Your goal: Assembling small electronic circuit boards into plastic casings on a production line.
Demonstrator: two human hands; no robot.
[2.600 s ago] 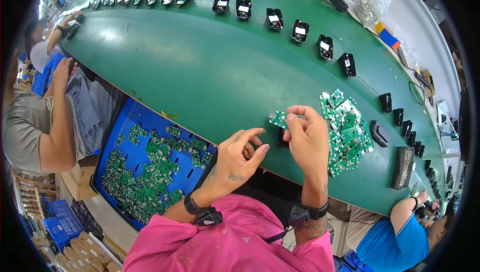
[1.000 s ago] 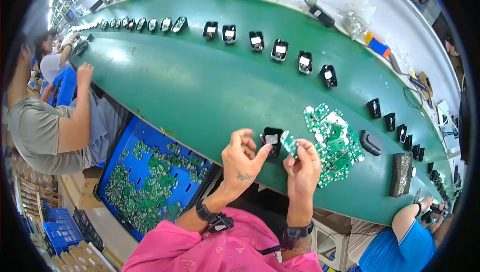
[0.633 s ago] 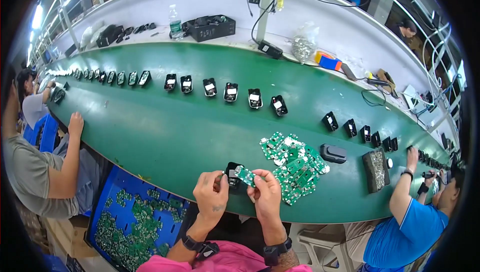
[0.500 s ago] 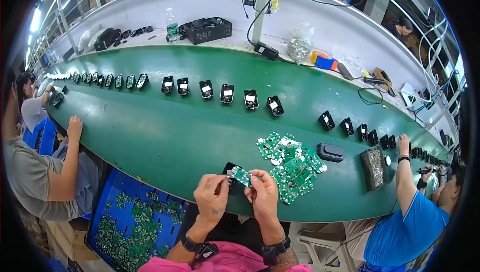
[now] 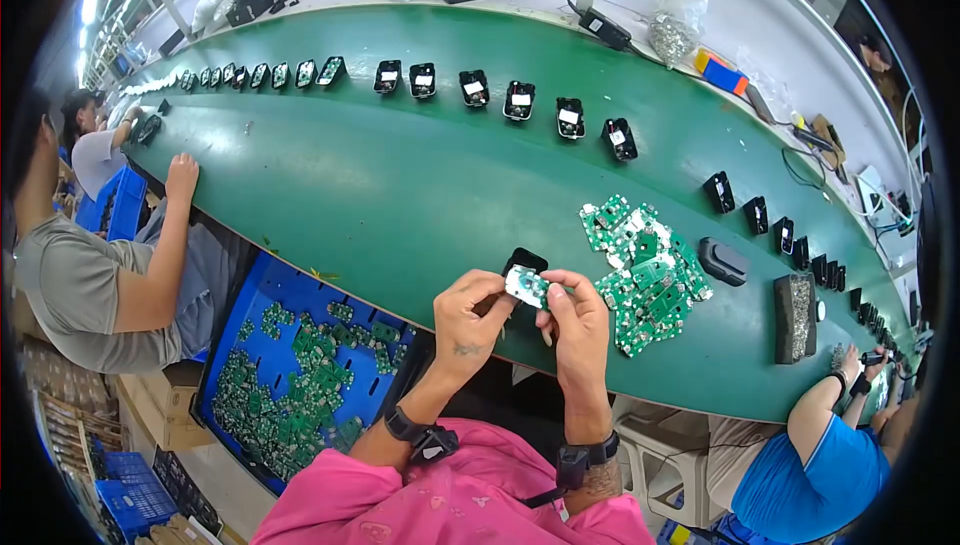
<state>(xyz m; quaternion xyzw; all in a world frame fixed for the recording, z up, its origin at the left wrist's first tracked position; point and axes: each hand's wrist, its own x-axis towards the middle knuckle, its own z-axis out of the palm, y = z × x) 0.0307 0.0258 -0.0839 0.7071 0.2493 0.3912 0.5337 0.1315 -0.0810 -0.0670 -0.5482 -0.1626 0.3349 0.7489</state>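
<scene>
The person in the pink shirt is pressing a small green circuit board [image 5: 526, 286] into a black casing [image 5: 522, 267], both held up just over the near edge of the green table [image 5: 400, 205]. The left hand [image 5: 468, 310] is pinching the casing's left side with closed fingers, while the right hand [image 5: 572, 320] is clamping the board's right edge with the thumb on top. It looks like the seating step; the next move probably calls for squaring the board in the shell and pushing evenly. To the right of the hands, a pile of boards [image 5: 645, 270] is lying on the table. Beyond the hands, open green surface is stretching to a row of casings [image 5: 500, 100]. Below the table edge, left of the hands, a blue tray [image 5: 290, 295] of boards is sitting.
</scene>
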